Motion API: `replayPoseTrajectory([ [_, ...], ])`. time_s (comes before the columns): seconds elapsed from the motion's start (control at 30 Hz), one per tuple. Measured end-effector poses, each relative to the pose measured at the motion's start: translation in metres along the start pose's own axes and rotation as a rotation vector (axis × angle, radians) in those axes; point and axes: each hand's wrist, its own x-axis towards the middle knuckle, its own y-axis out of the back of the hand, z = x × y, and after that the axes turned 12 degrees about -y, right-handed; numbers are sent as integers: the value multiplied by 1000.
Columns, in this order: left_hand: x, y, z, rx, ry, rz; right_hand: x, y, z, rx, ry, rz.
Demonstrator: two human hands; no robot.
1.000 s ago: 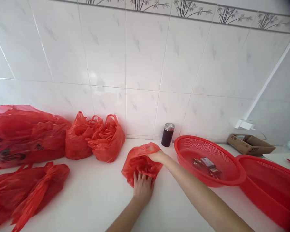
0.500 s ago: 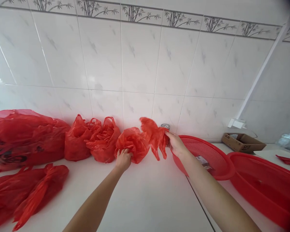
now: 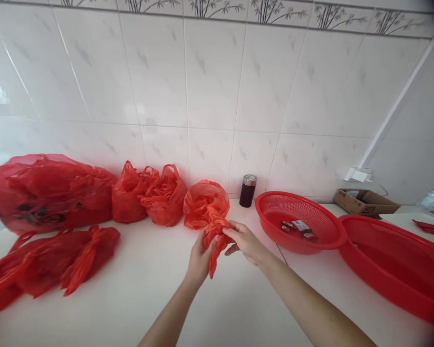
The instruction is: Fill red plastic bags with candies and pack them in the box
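Note:
A small red plastic bag (image 3: 205,205) stands on the white counter (image 3: 155,294) by the tiled wall. Its handles are gathered into a twisted strip that hangs down toward me. My left hand (image 3: 199,255) is closed on that strip from the left. My right hand (image 3: 245,242) pinches the same strip from the right, fingers curled. Both hands meet just in front of the bag.
Two more filled red bags (image 3: 150,193) stand to the left, then a big red bag (image 3: 50,190) and flat empty ones (image 3: 54,262). A dark canister (image 3: 248,190), a red basket (image 3: 300,226) with small packets, a second red basket (image 3: 398,265) and a cardboard box (image 3: 365,201) lie right.
Half a second ago my hands were apart, left on the bag's body and right pulling the handles up. Now both have come together on the twisted handles in front of the bag.

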Motion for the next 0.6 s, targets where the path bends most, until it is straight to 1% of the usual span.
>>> replayPoseTrajectory([
  [0.07,-2,14,3,22,67,-28,-3,5,6,-33,13,70],
  [0.1,-5,22,3,47,96,-35,-3,11,7,-8,25,113],
  [0.27,-30,71,1,246,254,-50,-6,51,11,270,81,354],
  [0.33,-40,83,2,318,278,-42,-13,57,12,281,100,425],
  [0.37,-43,86,4,347,264,-13,-17,56,12,272,107,446],
  [0.43,-48,80,12,385,157,105,-26,46,13,222,112,486],
  [0.47,-50,71,17,389,71,160,-29,38,13,182,111,497],
  [0.5,-52,60,23,389,-23,174,-32,28,14,143,110,493],
  [0.53,-55,46,29,389,-108,137,-34,18,15,109,109,473],
  [0.57,-57,32,34,391,-165,54,-36,7,16,85,111,441],
  [0.6,-59,18,36,396,-188,-51,-37,-3,17,69,116,404],
])
